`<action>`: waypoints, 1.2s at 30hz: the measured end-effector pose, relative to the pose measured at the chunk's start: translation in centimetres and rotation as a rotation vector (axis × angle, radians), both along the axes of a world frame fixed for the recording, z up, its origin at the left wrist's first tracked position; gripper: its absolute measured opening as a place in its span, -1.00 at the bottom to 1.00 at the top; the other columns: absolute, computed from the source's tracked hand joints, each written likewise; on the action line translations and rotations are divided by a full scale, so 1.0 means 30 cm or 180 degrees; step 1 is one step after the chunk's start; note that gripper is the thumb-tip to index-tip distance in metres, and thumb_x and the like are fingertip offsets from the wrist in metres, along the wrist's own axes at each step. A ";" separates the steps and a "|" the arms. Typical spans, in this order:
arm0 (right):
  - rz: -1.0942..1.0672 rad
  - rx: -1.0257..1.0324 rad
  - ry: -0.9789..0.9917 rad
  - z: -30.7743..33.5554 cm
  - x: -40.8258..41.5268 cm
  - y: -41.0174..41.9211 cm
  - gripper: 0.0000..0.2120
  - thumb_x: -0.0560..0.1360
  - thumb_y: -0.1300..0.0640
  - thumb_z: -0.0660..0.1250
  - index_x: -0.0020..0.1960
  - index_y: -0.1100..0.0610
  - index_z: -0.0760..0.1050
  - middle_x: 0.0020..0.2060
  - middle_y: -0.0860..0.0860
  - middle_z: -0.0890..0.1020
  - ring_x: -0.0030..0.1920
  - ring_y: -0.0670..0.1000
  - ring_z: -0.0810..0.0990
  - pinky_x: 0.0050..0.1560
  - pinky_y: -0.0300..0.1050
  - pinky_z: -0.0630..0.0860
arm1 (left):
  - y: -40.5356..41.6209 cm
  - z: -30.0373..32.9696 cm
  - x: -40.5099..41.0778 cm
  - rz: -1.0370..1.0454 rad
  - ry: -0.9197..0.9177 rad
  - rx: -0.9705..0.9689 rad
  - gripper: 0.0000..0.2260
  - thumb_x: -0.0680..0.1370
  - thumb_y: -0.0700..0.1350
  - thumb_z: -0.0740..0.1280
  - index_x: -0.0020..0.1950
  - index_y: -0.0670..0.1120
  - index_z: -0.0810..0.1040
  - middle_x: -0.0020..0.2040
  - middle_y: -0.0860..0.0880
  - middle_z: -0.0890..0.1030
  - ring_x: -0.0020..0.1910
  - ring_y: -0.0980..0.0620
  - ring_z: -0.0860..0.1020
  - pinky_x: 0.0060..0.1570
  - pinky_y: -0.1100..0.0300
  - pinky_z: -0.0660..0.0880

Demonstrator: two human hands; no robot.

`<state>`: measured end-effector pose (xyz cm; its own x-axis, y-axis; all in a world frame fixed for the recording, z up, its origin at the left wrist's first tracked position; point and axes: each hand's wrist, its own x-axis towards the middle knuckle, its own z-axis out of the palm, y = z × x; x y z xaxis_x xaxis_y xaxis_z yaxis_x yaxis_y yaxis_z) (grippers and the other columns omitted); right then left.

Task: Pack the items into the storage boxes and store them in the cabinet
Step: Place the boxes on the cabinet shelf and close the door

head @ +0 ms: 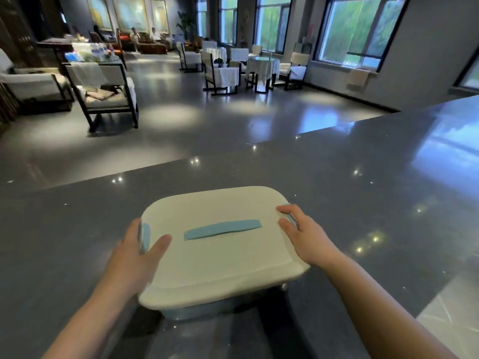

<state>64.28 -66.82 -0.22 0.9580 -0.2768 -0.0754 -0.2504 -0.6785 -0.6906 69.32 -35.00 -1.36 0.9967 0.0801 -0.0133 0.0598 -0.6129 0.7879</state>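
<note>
Two hands clasping a lidded storage box (223, 252) on a dark polished counter (363, 177): left hand (134, 252) gripping the blue side latch (145, 238), right hand (303, 234) curled over the opposite latch, mostly hidden. Box contents unseen beneath white lid.

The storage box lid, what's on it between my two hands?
In the head view, only the light blue handle strip lies on the white lid between the left hand and right hand.

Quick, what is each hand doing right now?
Left hand: grips the storage box at its left blue clasp.
Right hand: grips the box's right side.
</note>
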 end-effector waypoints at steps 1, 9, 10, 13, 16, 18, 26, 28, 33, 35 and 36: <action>-0.0130 0.0040 -0.0008 -0.007 -0.044 0.006 -0.74 0.61 -0.12 0.07 0.29 -0.23 0.27 0.06 0.07 0.48 -0.11 0.00 0.53 -0.09 -0.08 0.42 | 0.002 0.000 0.002 -0.0124 -0.0023 0.0016 -0.39 0.46 0.14 0.36 0.44 0.02 0.23 0.35 -0.09 0.43 0.29 -0.13 0.41 0.22 -0.01 0.36; -0.1443 0.0633 -0.0375 -0.036 -0.449 -0.014 -0.75 0.56 -0.07 0.23 0.18 -0.35 0.38 0.09 -0.03 0.49 0.05 -0.02 0.48 0.00 -0.08 0.39 | -0.139 -0.010 -0.088 -0.1065 -0.0176 -0.0275 -0.43 0.45 0.05 0.40 0.42 0.18 0.29 0.41 0.03 0.37 0.37 0.00 0.34 0.24 0.08 0.29; -0.1584 0.0623 -0.0402 -0.030 -0.504 -0.035 -0.74 0.56 -0.06 0.22 0.20 -0.36 0.38 0.10 -0.05 0.48 0.06 -0.02 0.48 -0.01 -0.08 0.38 | -0.186 -0.006 -0.108 -0.1204 -0.0222 -0.0320 -0.44 0.46 0.01 0.41 0.42 0.15 0.31 0.39 0.02 0.38 0.37 0.00 0.33 0.25 0.10 0.28; -0.2042 0.0525 -0.0550 -0.009 -0.691 -0.116 -0.65 0.55 -0.02 0.25 0.28 -0.33 0.35 0.11 -0.14 0.49 0.02 -0.10 0.49 -0.07 -0.14 0.37 | -0.353 0.008 -0.176 -0.1562 -0.0205 -0.0368 -0.45 0.45 -0.01 0.43 0.39 0.12 0.33 0.34 0.01 0.43 0.31 -0.02 0.37 0.17 0.11 0.30; -0.2505 0.0460 -0.0689 0.009 -0.890 -0.220 -0.61 0.54 0.02 0.28 0.32 -0.27 0.36 0.11 -0.15 0.53 0.03 -0.10 0.53 -0.01 -0.12 0.45 | -0.549 0.018 -0.255 -0.1956 -0.0107 -0.0445 -0.44 0.44 0.01 0.43 0.39 0.09 0.32 0.31 0.01 0.46 0.27 -0.04 0.41 0.22 0.02 0.35; -0.2798 0.0494 -0.0757 0.013 -1.017 -0.295 -0.60 0.54 0.04 0.29 0.33 -0.23 0.37 0.12 -0.11 0.55 0.07 -0.03 0.54 0.10 -0.01 0.48 | -0.691 0.018 -0.318 -0.2259 -0.0047 -0.0503 -0.45 0.44 0.03 0.42 0.39 0.12 0.30 0.31 0.02 0.44 0.26 -0.02 0.41 0.23 -0.01 0.37; -0.3520 0.0405 -0.0857 0.001 -1.433 -0.699 -0.64 0.53 0.02 0.30 0.26 -0.29 0.37 0.00 -0.17 0.56 -0.01 -0.04 0.58 0.00 0.02 0.53 | -1.315 0.037 -0.604 -0.3037 -0.0026 -0.0718 -0.46 0.45 -0.02 0.42 0.40 0.07 0.32 0.19 0.09 0.43 0.08 0.10 0.40 0.02 0.15 0.32; -0.3634 0.0308 -0.0900 0.003 -1.502 -0.813 -0.63 0.53 0.01 0.29 0.28 -0.29 0.35 -0.03 -0.21 0.54 -0.03 -0.10 0.56 -0.12 -0.09 0.50 | -1.466 0.045 -0.662 -0.3174 -0.0060 -0.0728 -0.46 0.45 -0.03 0.42 0.40 0.05 0.33 0.18 0.08 0.44 0.09 0.08 0.41 0.04 0.14 0.34; -0.3860 0.0180 -0.0763 0.015 -1.595 -1.124 -0.64 0.52 -0.05 0.25 0.26 -0.33 0.29 -0.04 -0.27 0.49 -0.02 -0.12 0.53 -0.01 0.00 0.52 | -1.834 0.070 -0.732 -0.3387 0.0004 -0.0557 -0.45 0.46 -0.01 0.41 0.41 0.03 0.32 0.27 -0.01 0.47 0.14 0.00 0.44 0.08 0.09 0.38; -0.3889 0.0133 -0.0719 0.010 -1.597 -1.253 -0.64 0.52 -0.07 0.24 0.27 -0.33 0.28 -0.04 -0.24 0.51 -0.02 -0.09 0.54 0.00 0.02 0.53 | -1.976 0.072 -0.731 -0.3421 0.0019 -0.0465 -0.43 0.47 0.01 0.40 0.44 0.03 0.29 0.31 -0.03 0.46 0.19 -0.03 0.45 0.14 0.06 0.40; -0.3906 0.0119 -0.0720 0.004 -1.592 -1.318 -0.64 0.52 -0.08 0.24 0.27 -0.33 0.27 -0.03 -0.23 0.52 -0.02 -0.08 0.55 -0.01 0.01 0.53 | -2.049 0.070 -0.725 -0.3445 0.0021 -0.0436 -0.43 0.47 0.02 0.39 0.44 0.03 0.28 0.31 -0.04 0.47 0.20 -0.04 0.45 0.15 0.04 0.41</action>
<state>16.51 -106.37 -0.10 0.0616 -0.9976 0.0303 -0.5770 -0.0604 -0.8145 47.56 -96.47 0.75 0.5381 -0.8420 0.0390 -0.4539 -0.2505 0.8551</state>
